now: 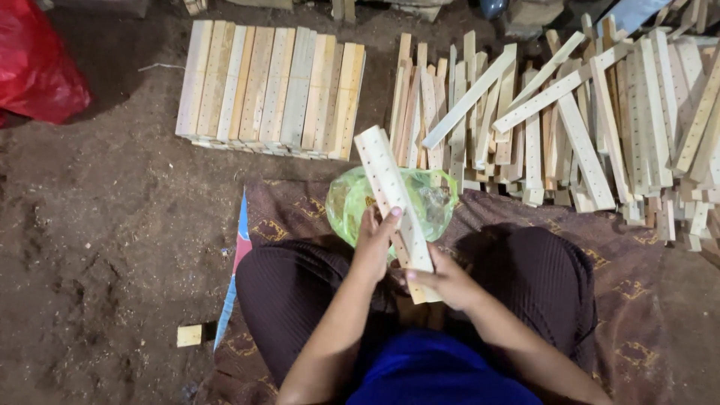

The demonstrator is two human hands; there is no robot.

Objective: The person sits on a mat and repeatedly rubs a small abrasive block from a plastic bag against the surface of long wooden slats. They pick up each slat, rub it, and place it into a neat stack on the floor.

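Observation:
I hold a pale wooden slat (386,184) with a row of small drilled holes, tilted up and away from me over my lap. My left hand (373,244) grips its left edge near the middle, fingertips on the face. My right hand (442,279) clasps the lower end from the right side. Just behind the slat sits a green translucent plastic bag (431,202) on the patterned mat (637,300) between my knees.
A neat stack of drilled slats (270,90) lies at the upper left on the dirt floor. A loose heap of slats (585,120) spreads across the upper right. A red plastic bag (34,64) sits far left; a small wood block (189,334) lies beside the mat.

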